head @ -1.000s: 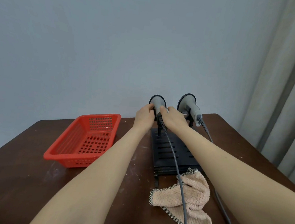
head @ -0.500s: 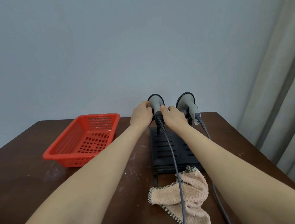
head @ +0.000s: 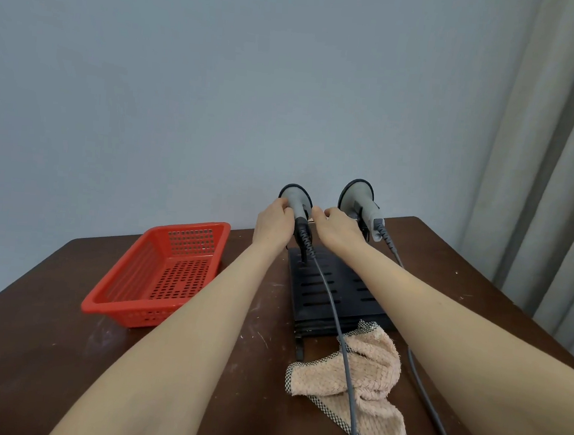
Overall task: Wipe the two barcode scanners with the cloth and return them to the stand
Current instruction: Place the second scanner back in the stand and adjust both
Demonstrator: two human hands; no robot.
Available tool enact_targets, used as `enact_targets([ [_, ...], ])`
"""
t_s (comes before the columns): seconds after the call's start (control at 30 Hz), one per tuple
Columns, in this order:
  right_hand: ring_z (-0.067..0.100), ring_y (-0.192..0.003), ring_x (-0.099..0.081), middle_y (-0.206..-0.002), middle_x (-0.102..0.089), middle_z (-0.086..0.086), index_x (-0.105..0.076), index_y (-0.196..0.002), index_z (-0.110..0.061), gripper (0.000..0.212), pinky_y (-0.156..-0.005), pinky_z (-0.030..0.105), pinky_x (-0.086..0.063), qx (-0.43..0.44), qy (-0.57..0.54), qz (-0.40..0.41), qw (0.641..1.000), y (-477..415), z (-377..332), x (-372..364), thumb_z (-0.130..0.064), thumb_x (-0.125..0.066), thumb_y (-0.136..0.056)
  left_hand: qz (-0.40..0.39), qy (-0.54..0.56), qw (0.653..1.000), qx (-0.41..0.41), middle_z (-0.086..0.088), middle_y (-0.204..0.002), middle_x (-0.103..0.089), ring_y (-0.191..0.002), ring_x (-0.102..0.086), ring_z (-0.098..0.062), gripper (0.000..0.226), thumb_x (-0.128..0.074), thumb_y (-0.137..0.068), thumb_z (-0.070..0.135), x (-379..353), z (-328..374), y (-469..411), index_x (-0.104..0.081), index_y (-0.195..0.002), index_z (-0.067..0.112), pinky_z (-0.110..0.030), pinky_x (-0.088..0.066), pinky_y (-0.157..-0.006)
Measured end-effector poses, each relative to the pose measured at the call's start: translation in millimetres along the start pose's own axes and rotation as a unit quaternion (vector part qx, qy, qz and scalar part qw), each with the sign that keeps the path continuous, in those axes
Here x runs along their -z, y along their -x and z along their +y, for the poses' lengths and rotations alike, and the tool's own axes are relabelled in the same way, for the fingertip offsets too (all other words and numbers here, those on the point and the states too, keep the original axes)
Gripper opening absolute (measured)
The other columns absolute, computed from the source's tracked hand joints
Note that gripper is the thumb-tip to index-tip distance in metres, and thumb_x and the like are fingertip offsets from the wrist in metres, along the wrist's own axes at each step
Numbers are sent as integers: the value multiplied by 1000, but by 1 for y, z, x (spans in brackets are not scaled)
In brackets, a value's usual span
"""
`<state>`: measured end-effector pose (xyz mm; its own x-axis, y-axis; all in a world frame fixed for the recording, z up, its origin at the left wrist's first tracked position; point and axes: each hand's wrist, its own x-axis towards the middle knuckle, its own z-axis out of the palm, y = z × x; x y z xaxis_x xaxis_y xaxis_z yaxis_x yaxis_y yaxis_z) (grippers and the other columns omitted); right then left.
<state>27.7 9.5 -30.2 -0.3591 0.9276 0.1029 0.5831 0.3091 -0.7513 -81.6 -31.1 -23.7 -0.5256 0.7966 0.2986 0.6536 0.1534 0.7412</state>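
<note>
Two grey barcode scanners with black-rimmed heads stand upright at the far end of the black slotted stand (head: 336,291). My left hand (head: 273,224) grips the left scanner (head: 295,199) from its left side. My right hand (head: 338,230) holds the same scanner from the right, fingertips at its neck. The right scanner (head: 360,202) sits in the stand untouched, just behind my right hand. Grey cables run from both scanners toward me. The pink cloth (head: 369,371) lies crumpled on the table at the stand's near end, under the left scanner's cable.
A red perforated plastic basket (head: 125,294) sits on the dark wooden table (head: 27,351) left of the stand. A plain wall is close behind the scanners, and grey curtains (head: 554,204) hang at the right.
Both hands stay at the left scanner on the stand. My right fingers have eased slightly to the right along its neck. The cloth and the right scanner have not moved.
</note>
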Motion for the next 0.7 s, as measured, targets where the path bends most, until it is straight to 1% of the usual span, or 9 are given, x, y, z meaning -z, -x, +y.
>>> enact_targets([
  [0.17,24,-94,-47,-111,-57,10,-51,-122,-8,52,-76,34,-38,3,2,-16,1000,1,-2,-3,-48,-28,-99,-33,16,999,-16,-9,-131,-55,-119,-49,-23,41,-33,-94,9,-2,4,0,-49,-132,10,-24,-33,-85],
  [0.27,26,-86,-54,-88,-58,7,-56,-97,-7,47,-71,35,-42,22,-27,-22,999,1,-4,-5,-48,-33,-98,-43,4,999,-27,-6,-107,-57,-101,-51,-23,35,-34,-93,7,-4,5,-1,-58,-118,10,-26,-35,-81],
  [0.3,28,-84,-57,-86,-61,9,-57,-92,-6,47,-72,36,-46,24,-40,-22,999,2,-4,-4,-47,-35,-98,-44,2,999,-26,-5,-103,-56,-97,-50,-22,33,-34,-92,6,-4,4,-1,-59,-113,11,-27,-36,-81],
  [0.37,31,-88,-63,-91,-67,14,-61,-96,-2,48,-80,42,-54,27,-62,-26,997,1,-6,-5,-45,-38,-97,-50,8,999,-19,-6,-105,-59,-97,-52,-22,33,-36,-91,6,-2,1,-3,-61,-114,9,-28,-38,-81],
  [0.43,32,-93,-65,-99,-68,15,-61,-107,-4,46,-86,48,-54,22,-72,-25,997,4,-7,-2,-42,-38,-96,-61,9,998,-21,-8,-102,-61,-94,-53,-24,31,-36,-89,4,-3,1,-3,-62,-106,10,-28,-38,-77],
  [0.53,33,-93,-66,-100,-68,16,-61,-107,-4,42,-84,48,-55,14,-80,-34,996,4,-7,0,-38,-38,-97,-71,5,997,-21,-14,-113,-63,-105,-56,-31,40,-36,-87,6,-6,1,-3,-60,-119,8,-31,-42,-80],
  [0.6,34,-93,-67,-101,-68,19,-61,-107,-1,42,-80,47,-57,4,-99,-41,994,4,-6,0,-36,-39,-96,-72,11,997,-20,-14,-107,-65,-97,-57,-32,40,-35,-86,5,-7,0,-3,-61,-117,9,-33,-44,-77],
  [0.67,36,-93,-67,-103,-69,22,-61,-110,3,45,-82,49,-57,-4,-119,-46,992,4,-5,0,-36,-42,-95,-68,20,997,-19,-13,-95,-64,-86,-56,-30,34,-35,-85,4,-6,-1,-2,-62,-105,10,-33,-43,-72],
  [0.7,37,-94,-67,-104,-69,23,-61,-110,4,47,-83,49,-56,-6,-126,-47,991,3,-5,-1,-36,-43,-94,-65,24,997,-17,-12,-94,-63,-86,-56,-28,32,-35,-85,3,-5,-1,-2,-61,-102,13,-32,-42,-72],
])
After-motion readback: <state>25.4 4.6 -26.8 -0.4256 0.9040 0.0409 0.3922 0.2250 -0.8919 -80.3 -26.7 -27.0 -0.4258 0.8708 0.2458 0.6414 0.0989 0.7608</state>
